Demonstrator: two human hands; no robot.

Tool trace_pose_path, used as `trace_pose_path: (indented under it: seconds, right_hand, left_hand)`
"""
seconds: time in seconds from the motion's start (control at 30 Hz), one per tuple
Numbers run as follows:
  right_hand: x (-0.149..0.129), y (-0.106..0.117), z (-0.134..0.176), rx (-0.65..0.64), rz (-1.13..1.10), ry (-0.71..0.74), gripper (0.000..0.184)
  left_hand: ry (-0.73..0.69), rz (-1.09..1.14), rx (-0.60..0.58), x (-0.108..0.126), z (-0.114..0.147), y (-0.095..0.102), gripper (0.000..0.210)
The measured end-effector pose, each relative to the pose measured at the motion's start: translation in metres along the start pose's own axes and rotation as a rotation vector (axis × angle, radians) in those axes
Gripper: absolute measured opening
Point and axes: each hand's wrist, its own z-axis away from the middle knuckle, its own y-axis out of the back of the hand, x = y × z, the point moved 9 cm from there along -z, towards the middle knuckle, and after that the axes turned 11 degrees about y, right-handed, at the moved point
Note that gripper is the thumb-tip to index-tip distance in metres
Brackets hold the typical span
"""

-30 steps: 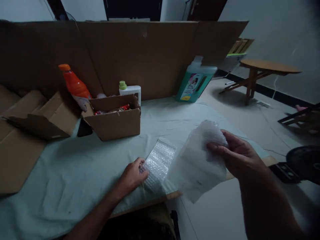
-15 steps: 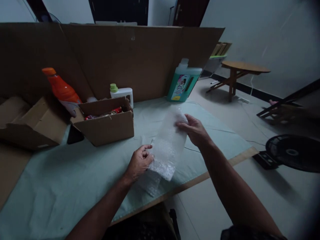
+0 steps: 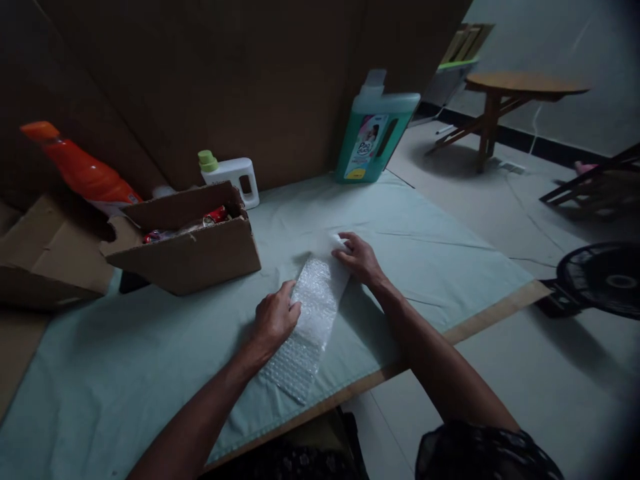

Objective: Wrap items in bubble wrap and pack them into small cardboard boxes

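Two hands flat on one strip of bubble wrap (image 3: 310,320), which is lying on the tabletop (image 3: 150,360) near its front edge. Left hand (image 3: 273,320) presses the strip's left side, fingers together, probably pinning it; right hand (image 3: 359,257) holds down the far end. Half a second ago that end was lifted in the air, now it's down flat.

Both forearms are seen bare, with no sleeves, watch or rings worn on the left hand (image 3: 273,320) or the right hand (image 3: 361,257). A dark garment with a fine pale pattern is shown at the lower edge.
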Motion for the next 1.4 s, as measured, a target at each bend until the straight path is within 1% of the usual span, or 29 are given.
trace_pose_path:
  seconds: [0.17,0.3,0.33,0.4,0.47,0.5,0.53,0.57,0.63,0.7,0.73,0.77,0.8,0.83,0.87,0.93,1.0,1.07,1.13,1.2,1.3,1.37,1.4]
  right_hand:
    - [0.000,-0.005,0.007,-0.013,0.226,-0.007,0.047]
    - [-0.012,-0.005,0.008,-0.009,0.364,-0.019,0.051]
    - [-0.018,-0.001,0.008,0.005,0.423,0.001,0.053]
    - [-0.037,0.015,0.012,0.066,0.562,0.078,0.055]
    - [-0.060,0.034,0.027,0.125,0.644,0.171,0.050]
    - [-0.070,0.041,0.038,0.118,0.630,0.208,0.045]
    - [-0.079,0.043,0.051,0.071,0.589,0.242,0.039]
    - [-0.088,0.040,0.067,-0.011,0.535,0.277,0.033]
    - [-0.110,0.023,0.106,-0.208,0.443,0.376,0.026]
    - [-0.131,-0.002,0.148,-0.373,0.439,0.497,0.030]
    - [-0.140,-0.016,0.166,-0.429,0.473,0.553,0.036]
    - [-0.146,-0.030,0.182,-0.471,0.519,0.598,0.042]
    - [-0.150,-0.043,0.194,-0.502,0.561,0.633,0.045]
    - [-0.153,-0.055,0.203,-0.522,0.594,0.656,0.044]
    - [-0.155,-0.065,0.209,-0.529,0.617,0.672,0.040]
    - [-0.157,-0.080,0.215,-0.510,0.634,0.683,0.024]
    - [-0.159,-0.084,0.215,-0.442,0.626,0.685,0.014]
    - [-0.162,-0.081,0.213,-0.340,0.597,0.670,0.016]
    - [-0.160,-0.071,0.209,-0.238,0.532,0.604,0.018]
    - [-0.153,-0.057,0.204,-0.133,0.456,0.501,0.017]
    - [-0.135,-0.035,0.197,0.033,0.382,0.346,0.015]
    - [-0.119,-0.025,0.192,0.125,0.360,0.251,0.019]
    - [-0.111,-0.022,0.189,0.156,0.350,0.213,0.021]
  left_hand:
    - [-0.022,-0.138,-0.002,0.000,0.000,-0.010,0.046]
    - [-0.054,-0.189,0.018,0.002,0.004,-0.010,0.041]
    - [-0.065,-0.197,0.023,0.003,0.006,-0.009,0.039]
    - [-0.085,-0.208,0.037,0.002,0.009,-0.006,0.038]
    - [-0.118,-0.204,0.077,0.001,0.013,0.003,0.038]
    - [-0.151,-0.192,0.106,0.001,0.015,0.008,0.038]
    - [-0.205,-0.171,0.132,0.001,0.017,0.013,0.037]
    - [-0.281,-0.139,0.147,0.003,0.021,0.018,0.035]
    - [-0.486,-0.056,0.125,0.010,0.032,0.021,0.035]
    - [-0.694,0.027,0.050,0.015,0.045,0.018,0.041]
    - [-0.765,0.058,0.004,0.017,0.050,0.014,0.045]
    - [-0.798,0.083,-0.045,0.016,0.051,0.009,0.049]
    - [-0.798,0.102,-0.091,0.014,0.050,0.003,0.052]
    - [-0.777,0.119,-0.130,0.012,0.047,-0.002,0.053]
    - [-0.746,0.133,-0.158,0.010,0.043,-0.007,0.054]
    - [-0.703,0.156,-0.179,0.006,0.038,-0.012,0.053]
    - [-0.699,0.170,-0.176,0.006,0.037,-0.012,0.052]
    - [-0.696,0.180,-0.179,0.006,0.039,-0.008,0.051]
    - [-0.677,0.218,-0.203,0.005,0.042,-0.001,0.047]
    - [-0.628,0.339,-0.297,0.000,0.042,0.003,0.047]
    - [-0.541,0.603,-0.462,-0.012,0.038,0.007,0.067]
    - [-0.499,0.711,-0.537,-0.019,0.035,0.006,0.078]
    - [-0.475,0.735,-0.584,-0.021,0.034,0.002,0.083]
